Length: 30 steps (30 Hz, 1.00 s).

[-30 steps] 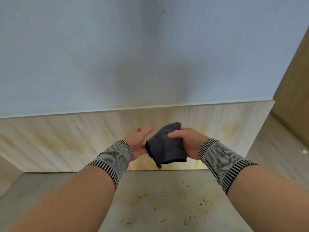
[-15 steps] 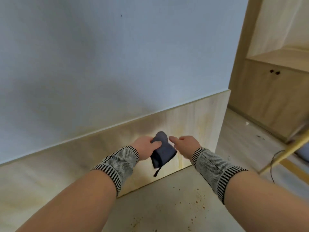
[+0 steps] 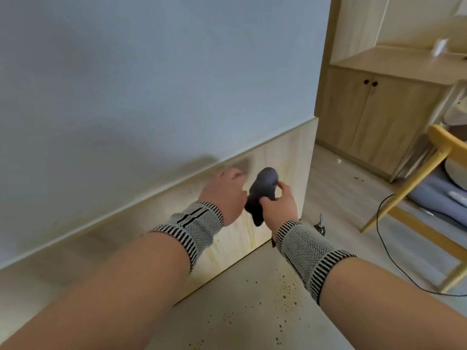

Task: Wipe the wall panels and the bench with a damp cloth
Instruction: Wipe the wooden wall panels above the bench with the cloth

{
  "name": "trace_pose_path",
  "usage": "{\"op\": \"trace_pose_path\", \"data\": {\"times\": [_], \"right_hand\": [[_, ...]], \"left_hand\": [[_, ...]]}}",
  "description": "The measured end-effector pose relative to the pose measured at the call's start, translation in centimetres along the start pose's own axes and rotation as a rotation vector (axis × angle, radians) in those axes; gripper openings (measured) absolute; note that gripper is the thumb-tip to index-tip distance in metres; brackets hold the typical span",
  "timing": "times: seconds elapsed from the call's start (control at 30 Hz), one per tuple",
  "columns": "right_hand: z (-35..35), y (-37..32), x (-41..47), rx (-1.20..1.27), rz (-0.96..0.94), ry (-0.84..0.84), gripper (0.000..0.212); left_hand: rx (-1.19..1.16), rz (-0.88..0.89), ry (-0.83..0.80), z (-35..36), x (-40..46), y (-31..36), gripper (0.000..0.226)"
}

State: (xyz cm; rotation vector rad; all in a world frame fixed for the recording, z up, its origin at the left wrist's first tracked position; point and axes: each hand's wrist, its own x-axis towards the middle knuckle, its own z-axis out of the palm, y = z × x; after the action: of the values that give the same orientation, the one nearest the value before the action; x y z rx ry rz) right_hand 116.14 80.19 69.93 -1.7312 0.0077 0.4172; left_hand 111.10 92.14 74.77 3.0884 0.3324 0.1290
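The right hand (image 3: 279,205) has its grip pinched on a dark grey cloth (image 3: 261,193): the thumb lies across the lower part of the bunched fabric and the fingers curl round its far side. The cloth stands up out of the hand as a rounded lump, with a tail hanging down below the thumb. It is held in the air, in front of the wall panel (image 3: 283,157) and above the tabletop (image 3: 242,299), touching neither as far as can be seen.

The left hand (image 3: 225,193) is just beside the cloth, its back toward the camera. Its fingers are blurred, so whether its grip is spread or curled cannot be told. Both wrists wear knitted bands with black and white stripes.

The wall panel is pale wood with yellowish streaks running down it, below a plain blue-grey wall (image 3: 151,84). The tabletop carries a scatter of brown specks near the right forearm.

To the right lie a wooden floor (image 3: 336,188), a wooden cupboard (image 3: 374,117) with two dark knobs, a yellow wooden frame (image 3: 414,188) and a black cable (image 3: 386,238).
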Motion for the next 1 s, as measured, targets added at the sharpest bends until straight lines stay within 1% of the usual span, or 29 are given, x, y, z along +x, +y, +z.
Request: {"op": "trace_pose_path", "data": {"times": [0.07, 0.13, 0.2, 0.3, 0.37, 0.47, 0.5, 0.53, 0.57, 0.63, 0.67, 0.7, 0.8, 0.83, 0.93, 0.97, 1.0], "right_hand": [[-0.3, -0.6, 2.2, -0.051, -0.026, 0.048, 0.063], [0.0, -1.2, 4.4, -0.099, -0.082, 0.062, 0.063], [1.4, -1.6, 6.0, -0.149, -0.173, 0.026, 0.062], [3.8, -1.5, 7.3, -0.235, -0.243, -0.081, 0.064], [4.6, -1.0, 8.5, -0.259, -0.199, -0.109, 0.066], [4.0, -0.4, 11.4, -0.201, 0.046, -0.086, 0.066], [3.7, -0.4, 12.2, -0.161, 0.087, -0.062, 0.065], [3.4, -0.5, 12.6, -0.128, 0.063, -0.039, 0.066], [3.1, -0.8, 12.6, -0.113, -0.008, -0.029, 0.068], [2.8, -0.6, 12.5, -0.1, -0.141, -0.045, 0.07], [2.8, -0.1, 12.9, -0.098, -0.158, -0.054, 0.071], [2.7, 0.7, 13.6, -0.101, -0.124, -0.065, 0.072], [1.7, 2.1, 16.2, -0.107, 0.143, -0.105, 0.073], [1.5, 2.2, 16.4, -0.107, 0.14, -0.1, 0.073], [2.2, 1.5, 15.5, -0.061, -0.148, 0.007, 0.07], [2.5, 1.5, 15.6, -0.041, -0.193, 0.04, 0.07], [2.8, 1.7, 16.2, -0.025, -0.159, 0.06, 0.07]], "left_hand": [[0.19, 0.085, 0.036, -0.4, 2.2, -1.1, 0.048], [0.319, 0.113, 0.052, -0.5, 3.7, -2.3, 0.052], [0.403, 0.127, 0.044, -0.5, 4.6, -3.0, 0.056], [0.511, 0.153, -0.042, 0.1, 5.8, -3.1, 0.061], [0.57, 0.166, -0.077, 0.6, 6.7, -3.2, 0.064], [0.649, 0.25, -0.033, 1.5, 8.6, -3.6, 0.062], [0.652, 0.295, 0.001, 2.0, 9.4, -3.6, 0.06], [0.645, 0.343, 0.049, 2.6, 10.2, -3.7, 0.059], [0.634, 0.367, 0.087, 3.0, 11.0, -3.6, 0.057], [0.642, 0.403, 0.159, 3.6, 12.4, -3.0, 0.056], [0.657, 0.422, 0.178, 4.0, 13.1, -2.9, 0.055], [0.676, 0.435, 0.183, 4.2, 13.6, -2.8, 0.055], [0.68, 0.466, 0.223, 5.2, 14.4, -3.1, 0.059], [0.678, 0.474, 0.239, 5.3, 14.4, -3.3, 0.06], [0.683, 0.47, 0.272, 5.5, 14.3, -3.6, 0.059], [0.681, 0.465, 0.255, 5.5, 14.2, -3.6, 0.06], [0.68, 0.468, 0.24, 5.4, 14.3, -3.7, 0.061]]}}
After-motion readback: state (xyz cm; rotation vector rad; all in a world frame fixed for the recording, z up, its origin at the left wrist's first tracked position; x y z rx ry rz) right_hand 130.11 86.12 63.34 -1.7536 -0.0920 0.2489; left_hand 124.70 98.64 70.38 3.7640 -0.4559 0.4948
